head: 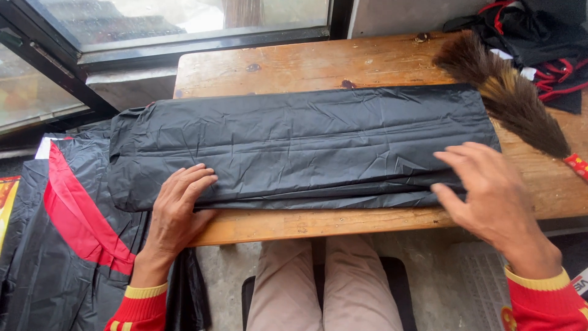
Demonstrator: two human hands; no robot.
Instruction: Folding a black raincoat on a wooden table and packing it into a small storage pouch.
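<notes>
Both hands lay flat and open on the folded black plastic sheet on the desk: left hand pressing its near-left edge, right hand smoothing its right end, apparently mid-fold.

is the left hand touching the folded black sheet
Touching. The head view shows the left hand lying flat, fingers on the near edge of the folded black sheet.

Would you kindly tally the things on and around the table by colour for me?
Plain black: 1, the folded sheet on the table, under the left hand and right hand.
Black and red: 2, the pile at left and the heap at top right.
Brown: 1, the brush.
Total: 4
</notes>
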